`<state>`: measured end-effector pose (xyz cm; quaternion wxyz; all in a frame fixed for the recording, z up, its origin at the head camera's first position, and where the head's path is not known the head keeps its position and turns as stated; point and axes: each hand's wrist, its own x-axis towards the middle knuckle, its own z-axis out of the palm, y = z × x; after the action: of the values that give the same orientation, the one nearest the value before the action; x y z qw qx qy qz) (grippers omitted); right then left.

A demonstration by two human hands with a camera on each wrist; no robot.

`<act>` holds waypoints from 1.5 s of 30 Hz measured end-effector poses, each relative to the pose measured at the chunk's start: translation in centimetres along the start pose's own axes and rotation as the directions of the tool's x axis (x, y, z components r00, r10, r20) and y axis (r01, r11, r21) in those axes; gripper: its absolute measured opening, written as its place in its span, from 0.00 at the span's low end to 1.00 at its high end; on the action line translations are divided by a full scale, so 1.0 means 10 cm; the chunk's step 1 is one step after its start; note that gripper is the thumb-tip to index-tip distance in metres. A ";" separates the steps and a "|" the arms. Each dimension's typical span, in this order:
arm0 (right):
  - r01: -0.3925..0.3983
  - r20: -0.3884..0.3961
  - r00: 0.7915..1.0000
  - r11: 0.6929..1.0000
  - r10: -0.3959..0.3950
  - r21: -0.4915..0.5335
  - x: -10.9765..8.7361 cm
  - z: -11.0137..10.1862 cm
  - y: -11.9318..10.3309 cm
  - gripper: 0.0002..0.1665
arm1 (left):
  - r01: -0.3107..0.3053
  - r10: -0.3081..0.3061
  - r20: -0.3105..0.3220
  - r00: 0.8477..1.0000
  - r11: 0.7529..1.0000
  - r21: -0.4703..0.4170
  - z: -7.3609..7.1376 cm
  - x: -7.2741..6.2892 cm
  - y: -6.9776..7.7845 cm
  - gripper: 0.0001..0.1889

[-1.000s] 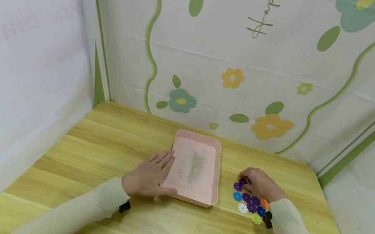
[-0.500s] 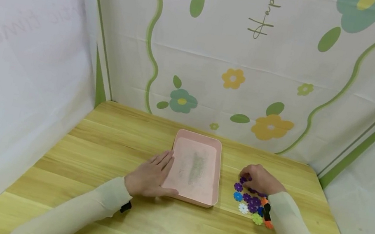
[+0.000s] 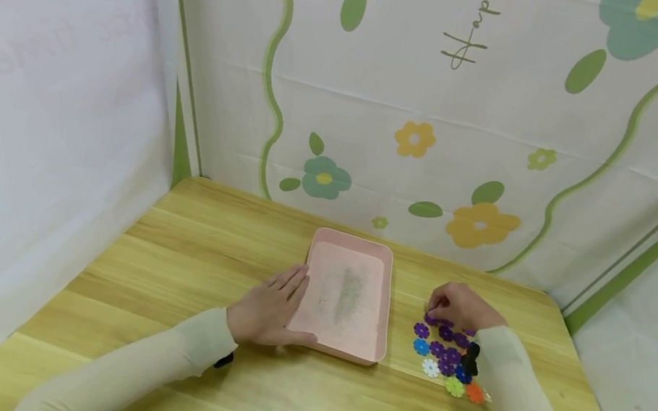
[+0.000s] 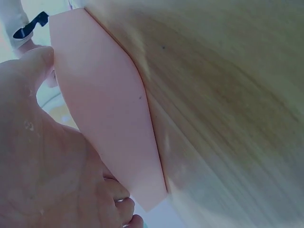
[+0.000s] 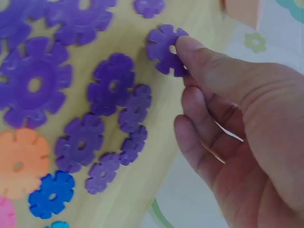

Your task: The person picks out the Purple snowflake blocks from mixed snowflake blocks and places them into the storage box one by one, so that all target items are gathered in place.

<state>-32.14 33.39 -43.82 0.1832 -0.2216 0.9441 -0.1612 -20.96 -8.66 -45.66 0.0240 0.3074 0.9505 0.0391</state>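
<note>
The picking of a single purple disc (image 5: 160, 50) appears to be in hand; a firm hold seems called for, clear of the other discs (image 3: 452, 356). It is pinched at the pile's far edge by the right hand's (image 3: 462, 306) thumb and finger; the pink tray's (image 3: 387, 311) left side is touched by the straight-fingered left hand (image 3: 268, 306).

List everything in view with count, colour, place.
table: 1, yellow wood-grain, lower head view
tray: 1, pink, mid-table
purple discs: nine or more, purple, table's right part, one pinched
other discs: at least one each of white disc, light blue disc, dark blue disc, lime disc, orange disc, pink disc, same cluster
printed cloth: 1, white with flowers, behind table
side sheets: 2, white, table's sides
wrist pieces: 2, black, wrists
sleeves: 2, pale, forearms
left hand: 1, bare, touching tray's left side
right hand: 1, bare, pinching a purple disc
</note>
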 end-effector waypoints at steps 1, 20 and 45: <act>-0.007 0.003 1.000 1.000 0.007 0.008 0.01 -0.02 0.00 0.06 | -0.002 0.002 -0.001 1.000 1.000 0.000 0.01 0.00 0.00 0.58; 0.085 -0.039 0.996 0.996 -0.086 -0.013 0.44 -0.42 -0.74 0.11 | 0.010 -0.010 0.002 1.000 0.999 0.038 0.09 0.04 -0.06 0.59; -0.018 -0.185 0.981 0.976 0.059 0.218 1.49 0.14 -1.47 0.15 | 0.039 -0.041 0.030 0.999 0.996 0.077 0.02 0.02 0.02 0.60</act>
<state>-38.71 13.48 -43.46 0.1182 -0.1656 0.9385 -0.2791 -21.00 -8.38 -45.82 0.0281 0.2895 0.9568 -0.0026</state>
